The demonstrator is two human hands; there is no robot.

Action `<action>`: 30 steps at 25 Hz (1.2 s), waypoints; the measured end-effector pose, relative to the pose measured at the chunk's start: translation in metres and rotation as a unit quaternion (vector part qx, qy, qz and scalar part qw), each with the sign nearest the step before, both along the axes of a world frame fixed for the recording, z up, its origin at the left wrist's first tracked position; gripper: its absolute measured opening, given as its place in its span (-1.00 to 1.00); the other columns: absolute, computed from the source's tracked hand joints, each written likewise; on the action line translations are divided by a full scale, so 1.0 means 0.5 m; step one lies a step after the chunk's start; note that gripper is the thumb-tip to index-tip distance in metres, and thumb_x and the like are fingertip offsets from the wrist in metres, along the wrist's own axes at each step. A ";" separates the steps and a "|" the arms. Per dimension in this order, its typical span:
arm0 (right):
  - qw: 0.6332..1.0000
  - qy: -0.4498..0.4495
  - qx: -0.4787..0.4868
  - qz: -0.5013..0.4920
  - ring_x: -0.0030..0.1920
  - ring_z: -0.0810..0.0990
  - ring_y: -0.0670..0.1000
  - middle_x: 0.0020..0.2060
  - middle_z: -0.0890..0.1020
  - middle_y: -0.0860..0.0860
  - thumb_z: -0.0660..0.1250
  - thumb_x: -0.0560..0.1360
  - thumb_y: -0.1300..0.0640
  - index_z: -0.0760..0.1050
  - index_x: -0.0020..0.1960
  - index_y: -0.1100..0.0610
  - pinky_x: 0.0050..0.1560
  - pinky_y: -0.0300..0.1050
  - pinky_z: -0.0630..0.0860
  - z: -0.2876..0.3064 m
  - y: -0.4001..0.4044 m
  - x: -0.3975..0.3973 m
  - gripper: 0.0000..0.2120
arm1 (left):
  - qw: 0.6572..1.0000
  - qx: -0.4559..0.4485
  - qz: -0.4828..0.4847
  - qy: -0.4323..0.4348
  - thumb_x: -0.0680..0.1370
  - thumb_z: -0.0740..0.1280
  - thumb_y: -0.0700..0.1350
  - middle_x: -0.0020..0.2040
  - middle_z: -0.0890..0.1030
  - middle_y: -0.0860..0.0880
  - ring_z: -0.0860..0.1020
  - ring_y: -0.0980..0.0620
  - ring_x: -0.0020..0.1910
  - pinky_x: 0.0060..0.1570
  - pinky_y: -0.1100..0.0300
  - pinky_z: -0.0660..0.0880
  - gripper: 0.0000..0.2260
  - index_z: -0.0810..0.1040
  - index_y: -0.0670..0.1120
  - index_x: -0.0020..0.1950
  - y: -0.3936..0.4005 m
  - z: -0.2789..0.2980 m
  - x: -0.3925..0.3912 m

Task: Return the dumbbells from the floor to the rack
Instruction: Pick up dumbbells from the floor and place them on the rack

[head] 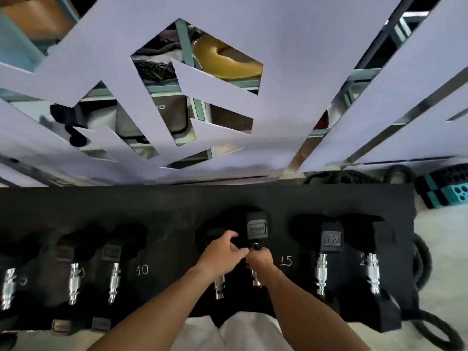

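Currently both hands meet over the middle of the black dumbbell rack (177, 203); the right hand (260, 259) grips the chrome handle of the raised dumbbell (257, 228), fingers curled round the bar just below its far head; the left hand (222, 252) lies alongside, thumb spread outward, fingertips touching the right hand near the same handle; whether its fingers close round anything cannot be told. A second dumbbell (219, 287) lies in the slot under the left hand, its handle showing near the wrist. To the right of the chalked 15 mark (286, 260) sits the 20 pair (331, 239); to the left of the hands, beside the 10 mark (142, 269), sits another pair (114, 274). A black rope (425, 330) coils on the floor at the near right; a teal block (458, 192) stands at the far right.
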State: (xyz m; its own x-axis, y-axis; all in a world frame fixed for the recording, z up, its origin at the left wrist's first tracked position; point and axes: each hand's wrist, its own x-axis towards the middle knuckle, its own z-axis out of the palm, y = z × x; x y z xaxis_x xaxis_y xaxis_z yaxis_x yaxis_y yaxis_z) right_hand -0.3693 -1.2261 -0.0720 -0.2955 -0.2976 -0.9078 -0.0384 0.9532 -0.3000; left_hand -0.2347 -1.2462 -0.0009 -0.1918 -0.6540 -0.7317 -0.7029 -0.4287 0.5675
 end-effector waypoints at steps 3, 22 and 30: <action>1.000 -0.017 0.009 -0.005 -0.18 0.60 0.12 -0.17 0.64 0.14 0.40 0.41 0.10 0.60 0.10 0.26 -0.19 -0.07 0.51 -0.017 0.023 0.001 -0.67 | 0.998 -0.010 -0.045 -0.034 0.49 0.33 0.20 -0.09 0.64 0.20 0.60 0.19 -0.02 0.09 0.18 0.53 -0.51 0.46 0.08 0.39 -0.012 -0.013 0.004; 0.994 0.079 -0.074 0.021 -0.04 0.69 0.06 -0.02 0.72 0.08 0.31 0.44 0.10 0.64 0.12 0.10 0.12 -0.04 0.62 0.104 0.177 0.012 -0.71 | 0.986 -0.028 -0.161 -0.020 0.49 0.37 0.11 -0.12 0.62 0.13 0.62 0.15 -0.13 -0.05 0.19 0.57 -0.68 0.56 0.11 0.23 0.055 -0.025 0.039; 0.990 0.072 -0.106 0.052 -0.24 0.62 0.00 -0.18 0.67 0.00 0.27 0.41 0.09 0.64 -0.06 0.00 -0.11 -0.16 0.61 0.159 0.362 -0.053 -0.81 | 0.983 -0.069 -0.169 -0.015 0.53 0.38 0.09 -0.08 0.62 0.08 0.62 0.06 -0.04 0.06 0.13 0.56 -0.85 0.60 0.11 0.07 0.184 0.019 -0.036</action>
